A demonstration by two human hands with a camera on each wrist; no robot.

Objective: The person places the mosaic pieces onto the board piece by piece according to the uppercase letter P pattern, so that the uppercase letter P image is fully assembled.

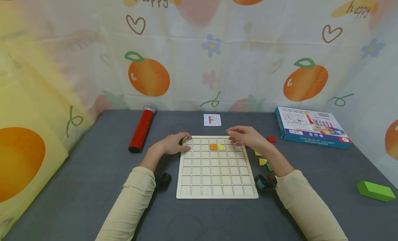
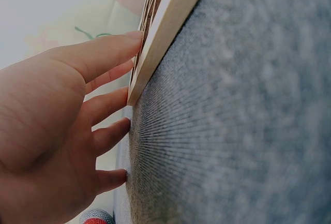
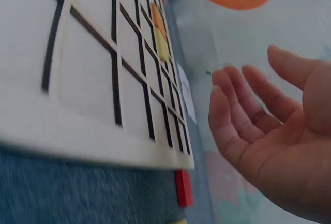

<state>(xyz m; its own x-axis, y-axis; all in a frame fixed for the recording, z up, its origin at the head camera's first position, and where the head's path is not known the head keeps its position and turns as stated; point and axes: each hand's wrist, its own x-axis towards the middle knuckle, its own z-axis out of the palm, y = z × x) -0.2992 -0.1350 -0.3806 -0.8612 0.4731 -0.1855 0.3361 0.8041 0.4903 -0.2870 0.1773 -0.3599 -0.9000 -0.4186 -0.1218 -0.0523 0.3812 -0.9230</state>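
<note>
A pale wooden grid board (image 1: 217,180) lies flat on the grey table. Within its second row from the far edge sit an orange square tile (image 1: 213,147) and a yellow square tile (image 1: 221,147), side by side. My left hand (image 1: 172,143) rests at the board's far left corner, thumb and fingers spread along the edge; in the left wrist view the thumb (image 2: 111,53) touches the board's side. Over the far right corner hovers my right hand (image 1: 248,137), its fingers loosely bent with nothing between them, as the right wrist view shows.
Right of the board lie several loose pieces, among them a red tile (image 1: 271,139), a yellow piece (image 1: 262,162) and a green one (image 1: 269,167). Behind the board is a pattern card (image 1: 212,120). A red microphone (image 1: 142,131), a game box (image 1: 312,125) and a green block (image 1: 375,191) surround it.
</note>
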